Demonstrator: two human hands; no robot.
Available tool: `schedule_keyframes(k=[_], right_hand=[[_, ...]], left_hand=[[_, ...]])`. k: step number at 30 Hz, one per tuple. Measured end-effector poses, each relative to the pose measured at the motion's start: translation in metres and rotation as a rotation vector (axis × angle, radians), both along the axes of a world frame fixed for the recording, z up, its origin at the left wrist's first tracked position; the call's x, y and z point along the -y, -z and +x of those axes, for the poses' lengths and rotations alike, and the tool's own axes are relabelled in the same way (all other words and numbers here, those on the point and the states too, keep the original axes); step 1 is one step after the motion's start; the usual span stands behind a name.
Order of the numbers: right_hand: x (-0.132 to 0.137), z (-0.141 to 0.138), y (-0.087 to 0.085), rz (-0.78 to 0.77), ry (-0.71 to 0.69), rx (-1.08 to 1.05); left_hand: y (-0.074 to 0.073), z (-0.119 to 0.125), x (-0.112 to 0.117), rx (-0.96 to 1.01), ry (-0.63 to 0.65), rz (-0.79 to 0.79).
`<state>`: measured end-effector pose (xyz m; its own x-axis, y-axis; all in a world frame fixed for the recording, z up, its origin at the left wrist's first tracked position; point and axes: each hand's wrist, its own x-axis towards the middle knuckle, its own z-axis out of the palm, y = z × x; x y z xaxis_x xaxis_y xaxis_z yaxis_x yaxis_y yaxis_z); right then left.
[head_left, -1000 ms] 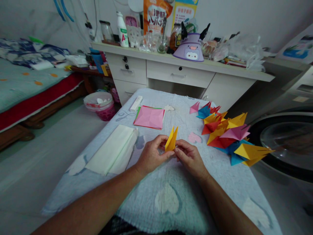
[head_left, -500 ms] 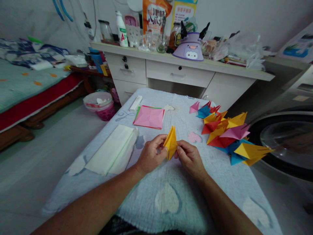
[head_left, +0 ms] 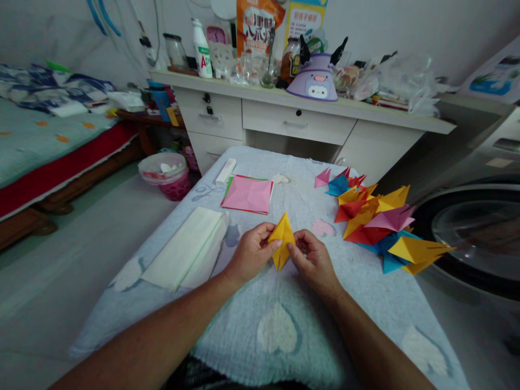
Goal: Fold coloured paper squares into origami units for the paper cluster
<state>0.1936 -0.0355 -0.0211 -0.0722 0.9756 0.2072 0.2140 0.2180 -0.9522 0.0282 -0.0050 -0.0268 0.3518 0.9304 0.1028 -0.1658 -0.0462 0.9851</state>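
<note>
A yellow folded origami paper (head_left: 283,233), shaped like a narrow diamond, is held upright between both hands above the cloth-covered table (head_left: 280,330). My left hand (head_left: 255,250) pinches its left edge, thumb on the near face. On the other side, my right hand (head_left: 312,257) grips the right edge with thumb and fingers. Beyond them lies a stack of square paper (head_left: 248,195), pink on top. To the right sits a pile of folded paper cranes (head_left: 369,222) in yellow, red, blue and pink.
A folded pale cloth or paper bundle (head_left: 182,249) rests left of my hands, with a small white box (head_left: 226,171) farther back. Behind the table stands a white desk (head_left: 268,114) crowded with jars and bags. A pink bin (head_left: 174,187) is on the floor; a washing machine (head_left: 504,146) stands right.
The yellow paper has turned from partly edge-on to flat toward me, its layers now together. My right thumb has moved onto its near face.
</note>
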Motion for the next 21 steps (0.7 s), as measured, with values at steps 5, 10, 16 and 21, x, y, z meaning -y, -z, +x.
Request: schedule_keyframes(k=[5, 10, 16, 21], right_hand=[[-0.003, 0.001, 0.004, -0.069, -0.016, -0.154], [-0.003, 0.001, 0.002, -0.19, -0.131, -0.256], [-0.003, 0.0, -0.003, -0.211, -0.125, -0.323], [-0.004, 0.001, -0.003, -0.281, -0.119, -0.383]], left_hand=[[-0.002, 0.0, 0.001, 0.047, 0.053, -0.052], [-0.003, 0.0, 0.003, 0.01, 0.076, -0.047], [-0.005, 0.0, 0.004, -0.067, 0.069, -0.048], [-0.011, 0.002, 0.007, -0.182, 0.138, -0.019]])
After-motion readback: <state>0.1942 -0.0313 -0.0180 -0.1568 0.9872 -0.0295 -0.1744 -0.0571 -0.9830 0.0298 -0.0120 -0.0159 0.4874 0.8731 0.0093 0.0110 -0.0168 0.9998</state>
